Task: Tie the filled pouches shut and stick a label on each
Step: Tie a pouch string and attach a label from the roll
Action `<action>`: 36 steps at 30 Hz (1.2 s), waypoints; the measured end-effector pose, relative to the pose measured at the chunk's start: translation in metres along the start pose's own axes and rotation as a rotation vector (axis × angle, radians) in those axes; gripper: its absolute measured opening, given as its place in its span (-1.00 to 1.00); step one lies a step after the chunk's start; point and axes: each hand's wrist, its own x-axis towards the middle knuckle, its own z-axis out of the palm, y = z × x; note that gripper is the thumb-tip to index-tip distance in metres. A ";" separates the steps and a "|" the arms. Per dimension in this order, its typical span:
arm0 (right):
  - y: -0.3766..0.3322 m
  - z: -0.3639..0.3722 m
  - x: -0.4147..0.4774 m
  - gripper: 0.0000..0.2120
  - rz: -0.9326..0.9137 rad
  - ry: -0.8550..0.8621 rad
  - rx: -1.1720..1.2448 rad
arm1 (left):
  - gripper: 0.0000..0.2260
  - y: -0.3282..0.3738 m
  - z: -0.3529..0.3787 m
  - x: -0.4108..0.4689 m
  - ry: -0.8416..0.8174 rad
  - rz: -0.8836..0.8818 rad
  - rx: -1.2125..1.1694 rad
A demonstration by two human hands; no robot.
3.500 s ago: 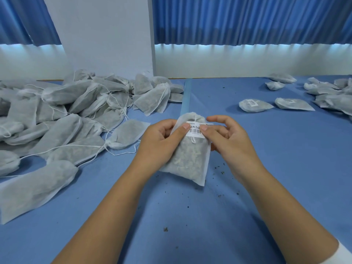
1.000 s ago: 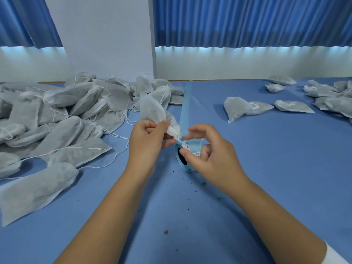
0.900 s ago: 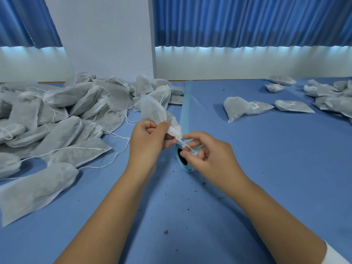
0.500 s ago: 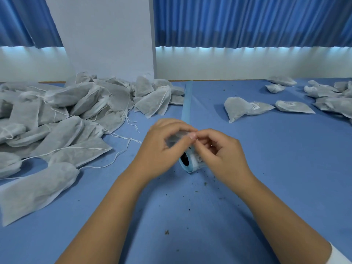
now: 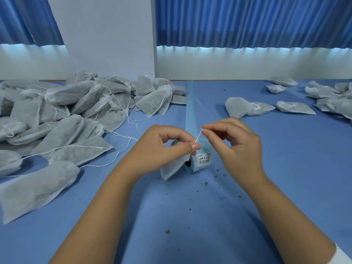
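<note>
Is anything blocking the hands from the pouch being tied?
Nothing visible does. The left hand grips the pouch, and the right hand pinches its string. The label roll lies right beside the pouch.

My left hand (image 5: 162, 147) covers most of the pouch (image 5: 171, 171); only its near corner shows. The string (image 5: 198, 137) vanishes at its lower end under my thumb. On the roll (image 5: 202, 161) the label print is too small to read. The pile (image 5: 57, 115) runs off the left edge.

Grey filled pouch (image 5: 170, 169), tilted, neck uppermost, white drawstring (image 5: 199, 136) taut above, blue label roll (image 5: 203, 161) just behind.
</note>
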 end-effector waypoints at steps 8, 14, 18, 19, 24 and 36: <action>-0.002 0.010 -0.008 -0.96 -0.041 -0.193 0.003 | -0.90 0.002 0.005 0.004 0.289 0.006 -0.148; -0.005 0.002 -0.003 -0.95 0.031 -0.155 0.072 | -0.92 -0.004 0.000 0.003 0.179 -0.076 0.152; -0.007 -0.004 0.003 -0.85 0.134 -0.073 0.099 | -0.90 0.003 0.001 0.001 -0.057 -0.112 0.028; -0.006 -0.004 0.003 -0.85 0.176 -0.070 0.117 | -0.90 0.005 0.001 0.000 -0.089 -0.120 -0.021; 0.005 0.001 0.003 -0.86 0.412 -0.123 0.138 | -0.84 0.006 0.006 0.001 -0.122 -0.152 -0.141; -0.012 0.006 -0.002 -0.82 0.290 -0.093 0.284 | -0.82 -0.002 0.010 0.010 0.129 -0.221 -0.242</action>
